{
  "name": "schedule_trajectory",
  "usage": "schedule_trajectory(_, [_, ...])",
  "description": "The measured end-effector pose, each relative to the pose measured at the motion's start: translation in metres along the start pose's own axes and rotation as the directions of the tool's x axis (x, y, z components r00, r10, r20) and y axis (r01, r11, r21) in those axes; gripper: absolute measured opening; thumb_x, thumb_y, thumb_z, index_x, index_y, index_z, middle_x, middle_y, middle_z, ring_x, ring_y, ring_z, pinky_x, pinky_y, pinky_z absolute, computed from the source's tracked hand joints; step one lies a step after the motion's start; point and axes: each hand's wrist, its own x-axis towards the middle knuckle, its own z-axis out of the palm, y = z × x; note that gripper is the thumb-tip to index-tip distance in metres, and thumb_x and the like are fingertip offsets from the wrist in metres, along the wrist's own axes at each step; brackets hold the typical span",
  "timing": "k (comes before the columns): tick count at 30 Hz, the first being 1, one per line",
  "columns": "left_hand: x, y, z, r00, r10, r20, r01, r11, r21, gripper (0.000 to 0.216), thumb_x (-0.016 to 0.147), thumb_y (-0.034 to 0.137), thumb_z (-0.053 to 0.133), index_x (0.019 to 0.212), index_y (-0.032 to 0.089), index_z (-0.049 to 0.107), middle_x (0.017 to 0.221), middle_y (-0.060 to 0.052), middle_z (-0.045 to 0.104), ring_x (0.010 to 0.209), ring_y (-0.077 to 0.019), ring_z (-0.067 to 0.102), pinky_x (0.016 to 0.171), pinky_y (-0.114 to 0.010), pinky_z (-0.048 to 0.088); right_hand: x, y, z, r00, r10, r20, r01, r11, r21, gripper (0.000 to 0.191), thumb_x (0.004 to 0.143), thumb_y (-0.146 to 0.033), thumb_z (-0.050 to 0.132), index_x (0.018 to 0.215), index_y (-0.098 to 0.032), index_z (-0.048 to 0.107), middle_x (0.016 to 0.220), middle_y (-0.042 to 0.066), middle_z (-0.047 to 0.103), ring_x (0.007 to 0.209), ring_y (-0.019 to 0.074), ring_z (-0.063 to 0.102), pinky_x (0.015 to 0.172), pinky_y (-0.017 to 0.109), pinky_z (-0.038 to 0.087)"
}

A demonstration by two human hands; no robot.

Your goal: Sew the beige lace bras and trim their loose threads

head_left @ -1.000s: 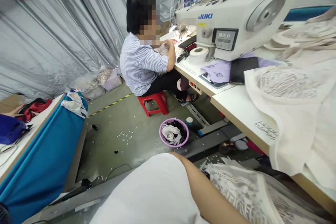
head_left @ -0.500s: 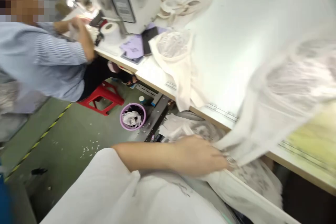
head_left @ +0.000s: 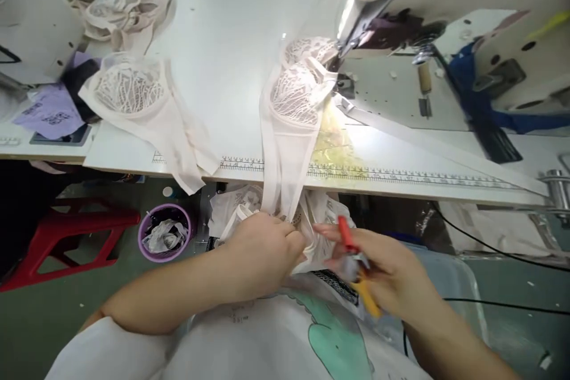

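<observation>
A pale lace bra (head_left: 294,104) lies beside the sewing machine's needle area, its band hanging over the table's front edge. My left hand (head_left: 262,252) is closed on the lower end of that hanging fabric. Close by on the right, my right hand (head_left: 396,273) grips a small pair of thread snips (head_left: 355,264) with red and yellow parts, somewhat blurred. The snips look apart from the fabric. Below the edge, more white lace pieces (head_left: 236,205) lie bunched behind my hands. A white strip (head_left: 427,142) runs from the machine to the right.
The sewing machine (head_left: 445,0) overhangs the table's right side. Another bra (head_left: 129,92) and a heap of bras (head_left: 129,12) lie left on the white table (head_left: 227,41). A purple bin (head_left: 189,228) with scraps and a red stool (head_left: 80,231) stand on the floor.
The view has swung to the right, bringing the sewing machine and my right hand with the snips into sight. My left hand stays on pale fabric, and the bra now hangs straight down.
</observation>
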Motion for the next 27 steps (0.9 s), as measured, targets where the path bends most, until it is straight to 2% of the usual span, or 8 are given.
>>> schedule_trajectory(1, [0.002, 0.001, 0.001, 1.000, 0.009, -0.001, -0.009, 1.000, -0.005, 0.020, 0.088, 0.024, 0.045, 0.079, 0.014, 0.059, 0.069, -0.005, 0.063, 0.062, -0.0191, 0.058, 0.056, -0.031, 0.039, 0.009, -0.010, 0.011, 0.994, -0.080, 0.073, 0.081, 0.997, -0.006, 0.025, 0.077, -0.025, 0.064, 0.101, -0.020, 0.059, 0.093, 0.008, 0.063, 0.084, 0.0228, 0.058, 0.074, 0.032, 0.047])
schedule_trajectory(3, [0.005, 0.000, 0.004, 1.000, 0.017, 0.006, -0.017, 1.000, -0.010, 0.021, 0.088, 0.025, 0.044, 0.079, 0.014, 0.059, 0.066, -0.004, 0.062, 0.059, -0.0174, 0.056, 0.054, -0.030, 0.038, 0.025, -0.027, 0.022, 0.990, -0.103, 0.101, 0.105, 0.994, -0.015, 0.011, 0.078, -0.029, 0.062, 0.079, -0.018, 0.058, 0.072, 0.003, 0.057, 0.066, 0.0169, 0.054, 0.061, 0.028, 0.046])
schedule_trajectory(5, [0.004, -0.003, 0.005, 0.999, 0.041, 0.017, -0.041, 0.999, 0.011, 0.023, 0.089, 0.025, 0.042, 0.077, 0.015, 0.058, 0.067, -0.003, 0.061, 0.058, -0.0167, 0.054, 0.054, -0.029, 0.036, 0.033, -0.035, 0.022, 0.994, -0.069, 0.080, 0.069, 0.998, 0.005, 0.022, 0.078, -0.034, 0.061, 0.065, -0.018, 0.051, 0.060, -0.001, 0.048, 0.054, 0.0122, 0.044, 0.049, 0.023, 0.039])
schedule_trajectory(9, [-0.002, -0.014, 0.002, 0.990, 0.113, 0.080, -0.118, 0.990, 0.072, 0.017, 0.088, 0.019, 0.044, 0.079, 0.016, 0.058, 0.077, -0.004, 0.060, 0.069, -0.0177, 0.053, 0.064, -0.031, 0.038, 0.036, -0.034, 0.017, 0.996, 0.028, 0.084, -0.041, 0.988, 0.152, 0.033, 0.074, -0.042, 0.064, 0.062, -0.018, 0.045, 0.060, -0.003, 0.042, 0.053, 0.0097, 0.038, 0.045, 0.021, 0.034])
schedule_trajectory(13, [-0.012, -0.027, -0.006, 0.985, 0.083, 0.150, -0.103, 0.986, 0.130, 0.017, 0.085, 0.010, 0.043, 0.087, 0.016, 0.059, 0.080, -0.005, 0.058, 0.074, -0.0182, 0.053, 0.073, -0.034, 0.039, 0.035, -0.029, 0.017, 0.987, 0.117, 0.107, -0.142, 0.952, 0.272, 0.041, 0.067, -0.049, 0.068, 0.060, -0.019, 0.040, 0.060, -0.005, 0.035, 0.052, 0.0083, 0.032, 0.043, 0.020, 0.031])
schedule_trajectory(16, [-0.019, -0.035, -0.015, 0.991, 0.038, 0.125, -0.052, 0.993, 0.110, 0.025, 0.086, 0.010, 0.041, 0.102, 0.017, 0.059, 0.085, -0.005, 0.060, 0.077, -0.0183, 0.054, 0.073, -0.033, 0.041, 0.036, -0.028, 0.019, 0.987, 0.118, 0.105, -0.144, 0.946, 0.291, 0.044, 0.068, -0.052, 0.066, 0.057, -0.020, 0.037, 0.059, -0.005, 0.032, 0.052, 0.0082, 0.029, 0.044, 0.021, 0.030])
schedule_trajectory(21, [-0.026, -0.041, -0.029, 0.997, -0.070, -0.013, 0.066, 0.976, -0.209, 0.023, 0.090, 0.016, 0.040, 0.099, 0.017, 0.060, 0.088, -0.006, 0.062, 0.079, -0.0144, 0.057, 0.068, -0.025, 0.046, 0.037, -0.027, 0.016, 0.989, 0.097, 0.112, -0.129, 0.936, 0.327, 0.043, 0.070, -0.054, 0.060, 0.057, -0.020, 0.036, 0.058, -0.005, 0.033, 0.051, 0.0087, 0.030, 0.044, 0.022, 0.029])
schedule_trajectory(27, [-0.022, -0.030, -0.027, 0.948, -0.283, -0.144, 0.150, 0.799, -0.582, 0.010, 0.083, 0.015, 0.047, 0.081, 0.017, 0.057, 0.084, -0.006, 0.065, 0.080, -0.0149, 0.060, 0.070, -0.025, 0.048, 0.031, -0.027, 0.013, 0.998, 0.059, 0.037, -0.067, 0.947, 0.315, 0.033, 0.074, -0.042, 0.060, 0.058, -0.021, 0.042, 0.057, -0.003, 0.039, 0.051, 0.0114, 0.036, 0.045, 0.025, 0.031])
